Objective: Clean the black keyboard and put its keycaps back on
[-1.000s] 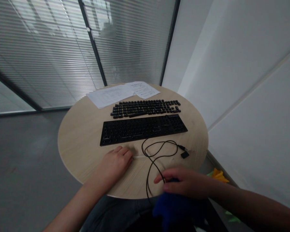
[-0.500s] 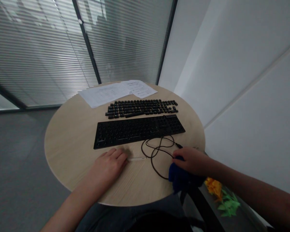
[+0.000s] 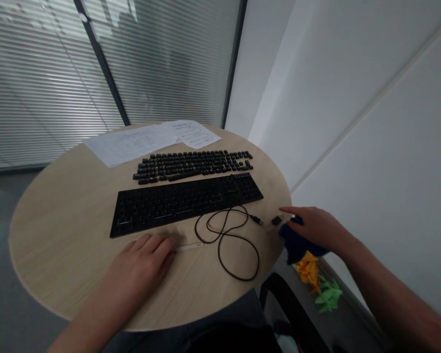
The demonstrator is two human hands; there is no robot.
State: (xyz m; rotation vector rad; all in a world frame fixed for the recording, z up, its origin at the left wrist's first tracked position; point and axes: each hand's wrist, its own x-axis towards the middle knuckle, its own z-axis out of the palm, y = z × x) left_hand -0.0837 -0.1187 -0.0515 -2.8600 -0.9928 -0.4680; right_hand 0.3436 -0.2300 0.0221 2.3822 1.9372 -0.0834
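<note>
My left hand (image 3: 141, 262) rests on the tabletop with curled fingers. A thin white stick (image 3: 189, 246) juts from its fingertips and lies along the table. At the right edge, my right hand (image 3: 312, 224) is closed around a bunched dark blue cloth (image 3: 297, 245), its index finger stretched out. Just left of that finger lies a small black piece (image 3: 277, 220). A coiled black cable (image 3: 257, 260) with a USB plug (image 3: 256, 220) lies between my hands. Beyond them sits a black keyboard base (image 3: 185, 200) stripped of its keycaps.
Rows of loose black keycaps (image 3: 191, 164) are laid out behind the base. Printed paper sheets (image 3: 132, 142) lie at the back of the round wooden table (image 3: 59, 215). A white wall (image 3: 371, 122) stands close on the right, with orange (image 3: 308, 269) and green paper (image 3: 329, 294) below.
My right hand has moved right with the blue cloth, off the cable, uncovering the small black piece. The cable loop now lies uncovered. The view has turned right; my left hand stays by the stick.
</note>
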